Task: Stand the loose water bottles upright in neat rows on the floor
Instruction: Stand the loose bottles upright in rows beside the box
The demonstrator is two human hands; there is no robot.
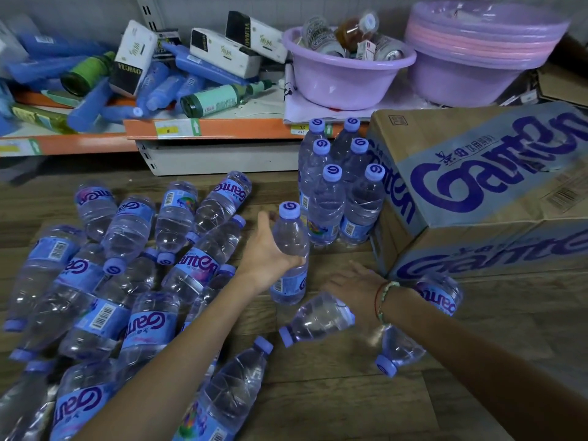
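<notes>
My left hand (265, 254) is wrapped around the middle of an upright water bottle (291, 237) with a purple cap, just left of the front of the standing group. Several bottles (345, 186) stand in two neat rows against a Ganten carton (483, 183). My right hand (353, 289), fingers stretched flat, hovers over a tilted bottle (318, 319); whether it grips it is unclear. Two more bottles, one (397, 351) under my wrist and one (442, 297) behind it, lie there. A pile of loose bottles (133, 281) lies on the wooden floor (334, 393) at left.
A low shelf (203, 127) with an orange edge runs along the back, cluttered with blue bottles, green bottles and white boxes. Purple plastic basins (346, 74) sit on it at right, one filled with small items. The carton blocks the right side.
</notes>
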